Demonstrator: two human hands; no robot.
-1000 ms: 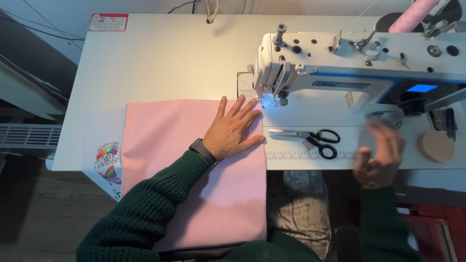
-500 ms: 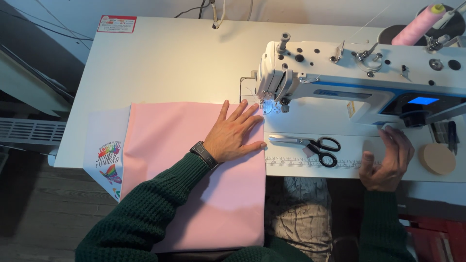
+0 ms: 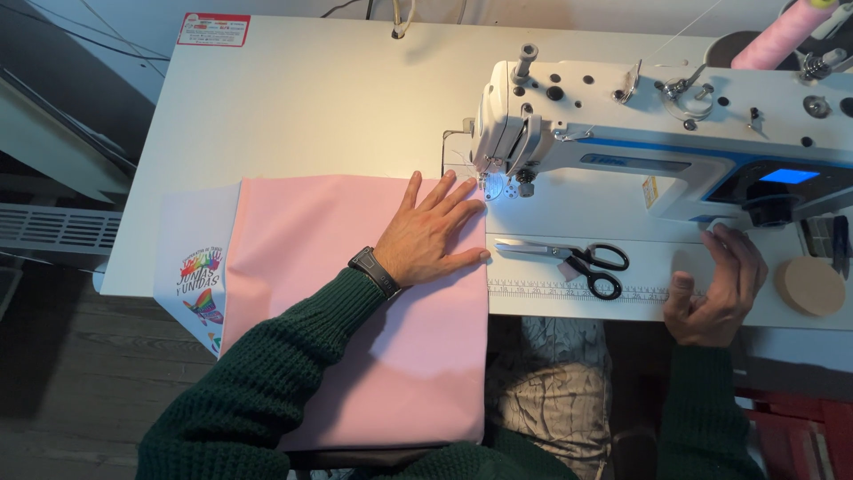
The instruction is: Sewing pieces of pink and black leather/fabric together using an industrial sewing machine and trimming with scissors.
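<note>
Left hand lies flat, fully open, fingers spread, palm down on the pink fabric, gripping nothing, just pressing it to the table; fingertips point toward the needle area of the sewing machine and sit just beside it. Fabric is plain pale pink, smooth, roughly rectangular, with a straight right edge; its upper part rests on the white table, its lower part hangs over the near table edge toward the person's lap. A white strip with a colourful printed graphic runs down its left side. Dark watch on left wrist, dark green knit sleeve crosses over the fabric. Right hand is well apart to the right, at the machine's base near the front table edge, fingers curled loosely, half open; cannot tell if it holds anything, fingertips look close to or touching the machine body. Black-handled scissors lie closed on the table between the two hands, blades pointing left toward the fabric edge. Ruler markings run along the table's front edge below the scissors. Round tan disc sits right of the right hand. Pink thread cone stands behind the machine, top right. Small lamp lights the needle spot.
</note>
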